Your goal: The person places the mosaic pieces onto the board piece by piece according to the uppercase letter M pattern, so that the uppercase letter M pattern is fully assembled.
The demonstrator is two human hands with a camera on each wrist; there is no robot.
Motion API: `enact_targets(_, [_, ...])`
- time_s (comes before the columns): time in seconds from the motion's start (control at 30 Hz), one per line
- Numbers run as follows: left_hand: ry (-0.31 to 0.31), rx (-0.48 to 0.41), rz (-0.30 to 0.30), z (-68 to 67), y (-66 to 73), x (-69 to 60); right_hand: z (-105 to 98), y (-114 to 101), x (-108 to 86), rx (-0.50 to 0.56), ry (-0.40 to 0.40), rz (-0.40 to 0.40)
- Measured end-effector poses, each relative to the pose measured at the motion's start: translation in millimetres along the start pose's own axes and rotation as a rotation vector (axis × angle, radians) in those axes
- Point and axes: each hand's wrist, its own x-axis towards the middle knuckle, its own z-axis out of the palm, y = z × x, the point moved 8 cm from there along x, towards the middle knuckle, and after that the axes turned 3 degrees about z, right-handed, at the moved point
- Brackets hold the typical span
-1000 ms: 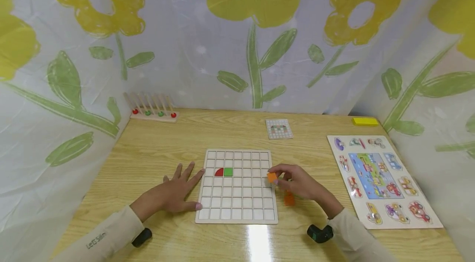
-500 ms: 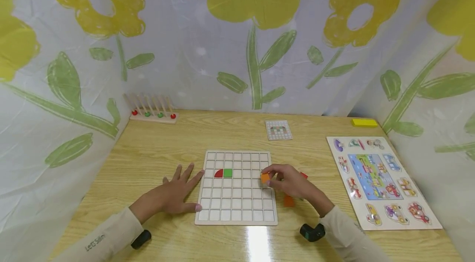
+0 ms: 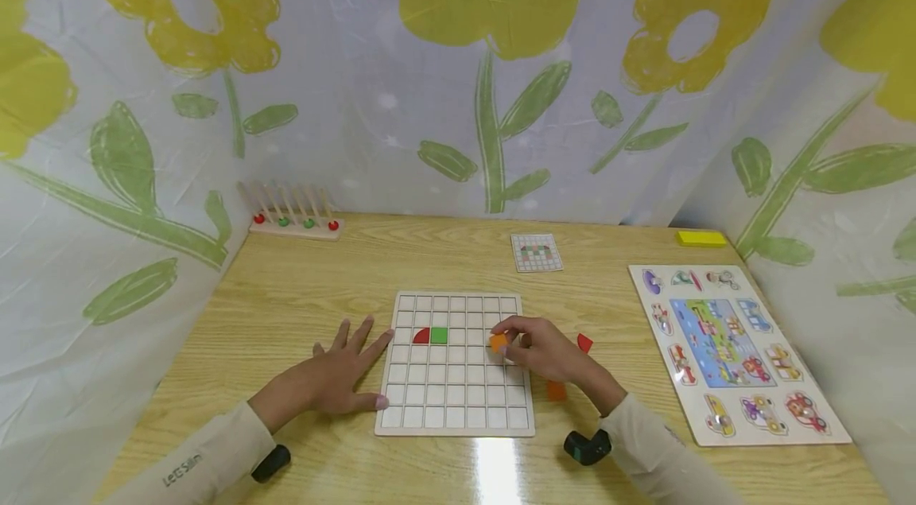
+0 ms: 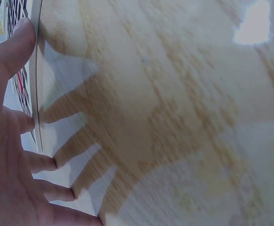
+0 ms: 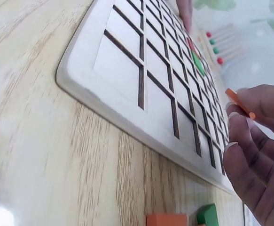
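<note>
Head view: orange square tile (image 3: pixel 497 342) pinched over the grid board (image 3: pixel 456 432)

I see the right hand (image 3: pixel 540 349) pinching the tile; 2 others, the green square tile (image 3: pixel 439 336) and red quarter-circle tile (image 3: pixel 423 336), sit on the board to its left. The left hand (image 3: pixel 342 373) is spread, touching the board's edge. I judge this a placing step; next calls for aligning with 1 cell, then releasing.

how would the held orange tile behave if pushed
The orange tile looks stiff, unbent in the grip of the right hand. Thin and small, it's probably light. Its flat face and straight edges suggest sliding, not rolling.
</note>
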Motion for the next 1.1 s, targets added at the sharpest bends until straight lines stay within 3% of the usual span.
enact_targets(0.87, [0.004,-0.006,-0.007,-1.2,0.5,-0.8,18.2,-5.3,32.1,-0.056,0.036,0.072])
enact_targets(1.1, [-0.001,-0.007,-0.009,-1.8,1.4,-1.1,22.6,-7.9,39.6,-0.074,0.021,0.058])
